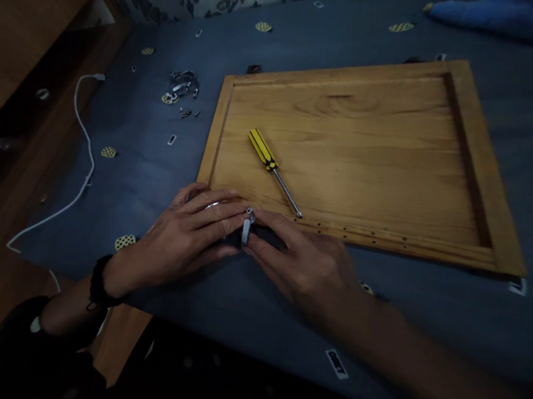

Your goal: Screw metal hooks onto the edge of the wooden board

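Note:
A wooden cabinet door panel (355, 153) lies flat on a dark blue bedsheet (431, 306). A yellow-and-black screwdriver (272, 165) rests on the panel near its front left corner. Both my hands meet at the panel's near edge around a small metal hinge piece (247, 225). My left hand (184, 237) has its fingers curled against the hinge from the left. My right hand (302, 262) pinches the hinge from the right. A row of small holes runs along the panel's near rail.
A pile of metal hinges and screws (182, 87) lies on the sheet left of the panel. A white cable (82, 164) trails over the bed's left edge onto the wooden floor. A blue cloth (502, 18) sits at the far right.

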Motion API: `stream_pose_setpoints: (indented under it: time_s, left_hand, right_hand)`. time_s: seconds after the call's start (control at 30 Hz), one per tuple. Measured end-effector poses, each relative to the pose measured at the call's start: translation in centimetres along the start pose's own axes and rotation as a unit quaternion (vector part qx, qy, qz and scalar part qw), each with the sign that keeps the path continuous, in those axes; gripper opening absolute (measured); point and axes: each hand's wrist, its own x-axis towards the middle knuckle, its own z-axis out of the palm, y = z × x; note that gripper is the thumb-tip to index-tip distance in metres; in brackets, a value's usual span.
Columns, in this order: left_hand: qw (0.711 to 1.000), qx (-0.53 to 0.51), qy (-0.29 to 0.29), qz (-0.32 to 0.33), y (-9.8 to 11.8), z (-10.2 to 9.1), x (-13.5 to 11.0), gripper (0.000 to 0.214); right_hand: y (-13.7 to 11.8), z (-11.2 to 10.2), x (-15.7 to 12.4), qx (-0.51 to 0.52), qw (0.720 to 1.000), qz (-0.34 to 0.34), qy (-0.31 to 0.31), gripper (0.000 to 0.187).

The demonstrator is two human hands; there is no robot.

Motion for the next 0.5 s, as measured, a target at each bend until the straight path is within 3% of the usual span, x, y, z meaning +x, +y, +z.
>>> stream_pose_setpoints:
  time_s: [0.17,0.5]
  left_hand:
    - [1.000,-0.016,0.013,-0.004,0.04,0.22,0.21,0.037]
    - [1.000,-0.008,0.003,-0.009,0.36,-0.16,0.67,0.032]
  right_hand:
    - [-0.02,0.14,0.06,0.009,0.999,-0.012,0.033,0.032]
    - [0.20,-0.19,-0.03,0.000,0.999,-0.023,0.036,0.029]
